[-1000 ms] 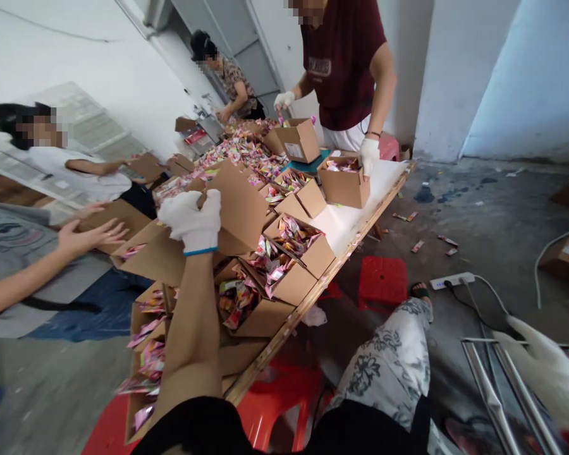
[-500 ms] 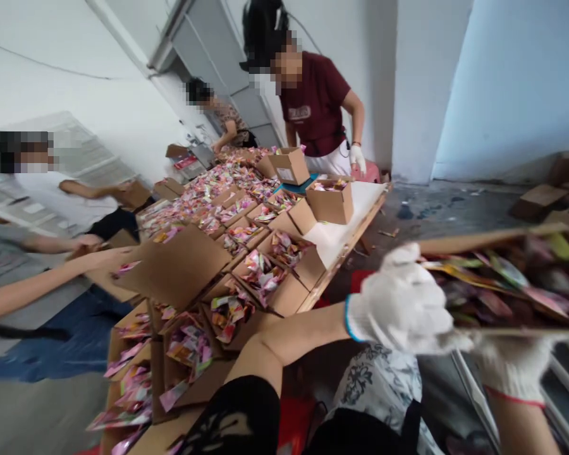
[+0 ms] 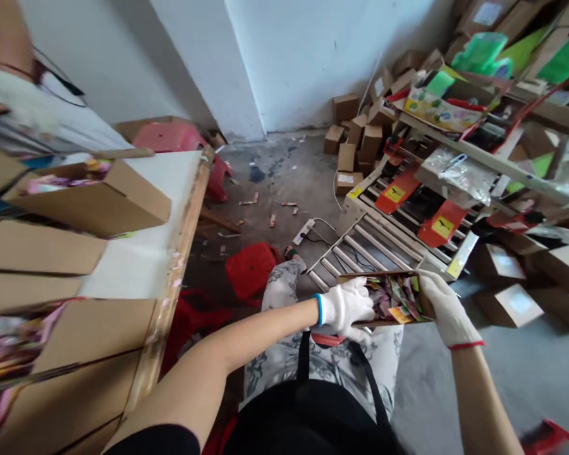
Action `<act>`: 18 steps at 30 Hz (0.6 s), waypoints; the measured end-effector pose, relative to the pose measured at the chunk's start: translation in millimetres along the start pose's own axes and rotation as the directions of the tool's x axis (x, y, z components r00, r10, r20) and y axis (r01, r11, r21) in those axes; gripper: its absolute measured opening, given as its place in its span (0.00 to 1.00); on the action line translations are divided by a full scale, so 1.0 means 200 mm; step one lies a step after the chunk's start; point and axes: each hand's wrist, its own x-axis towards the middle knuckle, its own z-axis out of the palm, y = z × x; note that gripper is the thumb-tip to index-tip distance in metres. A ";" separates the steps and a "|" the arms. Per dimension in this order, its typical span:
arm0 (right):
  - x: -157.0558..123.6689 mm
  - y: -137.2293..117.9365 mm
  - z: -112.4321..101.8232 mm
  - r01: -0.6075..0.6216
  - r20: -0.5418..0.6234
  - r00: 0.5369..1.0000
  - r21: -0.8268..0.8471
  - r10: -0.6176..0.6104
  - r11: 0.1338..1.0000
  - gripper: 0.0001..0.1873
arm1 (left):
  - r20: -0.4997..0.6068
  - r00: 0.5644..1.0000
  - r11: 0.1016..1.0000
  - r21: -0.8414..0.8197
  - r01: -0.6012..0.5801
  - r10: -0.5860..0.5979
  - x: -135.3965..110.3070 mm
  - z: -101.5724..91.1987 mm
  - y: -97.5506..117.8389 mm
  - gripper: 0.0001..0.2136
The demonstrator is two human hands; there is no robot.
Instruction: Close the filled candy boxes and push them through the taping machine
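Between my hands is an open cardboard box (image 3: 355,277) filled with small colourful packets (image 3: 396,297). My left hand (image 3: 347,306), in a white knit glove with a blue cuff, grips the box's left end. Gloved in white with a red cuff, my right hand (image 3: 448,309) holds the right end; some of its fingers are hidden behind the box. The box is held in front of my lap, close to the near end of a roller conveyor (image 3: 360,246).
A table (image 3: 146,189) with open boxes of packets (image 3: 90,202) stands at left, a co-worker's gloved hand (image 3: 19,101) beyond it. Red stools (image 3: 251,272) and a power strip (image 3: 303,232) are on the floor. A taping machine (image 3: 436,170) and stacked cartons (image 3: 360,139) occupy the right.
My view has swung right, from the packing table and co-workers toward the conveyor. The box stays in both hands and now appears near the middle, in front of my lap.
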 end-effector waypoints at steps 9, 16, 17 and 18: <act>-0.08 0.08 0.05 0.235 0.317 0.946 -0.543 -0.062 0.806 0.60 | -0.065 0.998 0.988 -0.155 -0.004 -0.006 -0.01 0.08 -0.08 0.20; 0.20 -0.08 0.10 0.280 0.339 0.940 -0.691 -0.043 0.667 0.29 | -0.728 0.366 0.798 -0.417 0.434 -0.580 -0.09 0.30 0.03 0.33; 0.24 -0.09 0.12 0.232 0.289 0.957 -0.733 -0.016 0.640 0.27 | -0.713 0.249 0.710 -0.469 0.525 -0.655 -0.10 0.32 0.03 0.39; 0.27 -0.10 0.13 0.184 0.241 0.970 -0.774 0.014 0.606 0.27 | -0.663 0.201 0.634 -0.516 0.576 -0.721 -0.10 0.35 0.02 0.44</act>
